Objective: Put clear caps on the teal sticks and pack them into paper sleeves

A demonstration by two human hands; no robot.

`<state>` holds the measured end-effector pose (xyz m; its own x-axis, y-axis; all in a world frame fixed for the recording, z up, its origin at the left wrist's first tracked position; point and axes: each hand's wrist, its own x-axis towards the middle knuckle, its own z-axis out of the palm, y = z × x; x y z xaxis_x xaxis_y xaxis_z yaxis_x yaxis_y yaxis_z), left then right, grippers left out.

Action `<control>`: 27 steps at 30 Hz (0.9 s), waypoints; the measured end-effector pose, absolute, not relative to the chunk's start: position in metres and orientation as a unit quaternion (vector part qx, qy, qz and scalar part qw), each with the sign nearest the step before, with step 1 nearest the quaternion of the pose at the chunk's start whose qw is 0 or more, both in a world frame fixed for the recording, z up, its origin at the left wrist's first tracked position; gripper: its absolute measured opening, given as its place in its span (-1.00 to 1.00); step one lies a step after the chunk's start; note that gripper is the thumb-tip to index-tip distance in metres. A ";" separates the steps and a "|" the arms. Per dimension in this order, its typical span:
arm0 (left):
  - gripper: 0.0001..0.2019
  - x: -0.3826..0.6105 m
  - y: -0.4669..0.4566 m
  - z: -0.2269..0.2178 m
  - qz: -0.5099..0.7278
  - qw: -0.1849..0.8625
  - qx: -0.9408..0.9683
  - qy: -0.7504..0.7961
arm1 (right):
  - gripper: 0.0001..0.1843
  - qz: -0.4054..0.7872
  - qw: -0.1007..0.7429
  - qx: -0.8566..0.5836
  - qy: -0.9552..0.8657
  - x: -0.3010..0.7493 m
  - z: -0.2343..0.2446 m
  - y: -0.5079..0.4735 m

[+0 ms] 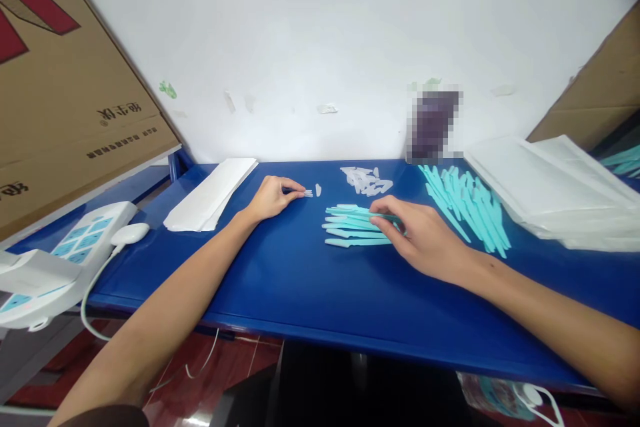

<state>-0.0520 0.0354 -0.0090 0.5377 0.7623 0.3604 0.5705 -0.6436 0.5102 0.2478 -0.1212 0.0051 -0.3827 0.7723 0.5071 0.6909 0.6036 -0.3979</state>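
Heaped turquoise pieces (470, 203), stacked white pouches (565, 190) and a big carton (70, 93) suggest a small workshop

Reaching forward with both forearms (193, 297). Pinching with left hand (274, 198) and, well apart to its right, likewise with right hand (420, 230).

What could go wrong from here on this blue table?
The small translucent pieces could slip, since the left hand pinches them only at its fingertips. The right hand might push the turquoise sticks below it out of their row. The white cable hanging over the table's edge may catch the left forearm.
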 end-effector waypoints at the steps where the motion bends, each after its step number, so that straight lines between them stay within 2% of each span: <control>1: -0.76 -0.052 0.036 -0.009 0.280 0.176 0.861 0.387 | -0.86 0.059 0.330 -0.445 -0.830 0.248 0.005 -0.121; 8: -0.79 -0.051 0.041 -0.005 0.257 0.203 0.869 0.371 | -0.81 0.075 0.291 -0.467 -0.832 0.248 0.004 -0.120; 13: -0.64 -0.053 0.040 -0.001 0.219 0.221 0.870 0.382 | -0.81 0.054 0.272 -0.491 -0.826 0.249 0.009 -0.119; 21: -0.74 -0.051 0.030 0.002 0.195 0.122 0.909 0.348 | -0.71 0.045 0.258 -0.522 -0.812 0.254 0.007 -0.115; 27: -0.77 -0.047 0.021 0.009 0.236 0.142 0.905 0.325 | -0.68 0.030 0.276 -0.515 -0.811 0.255 0.002 -0.113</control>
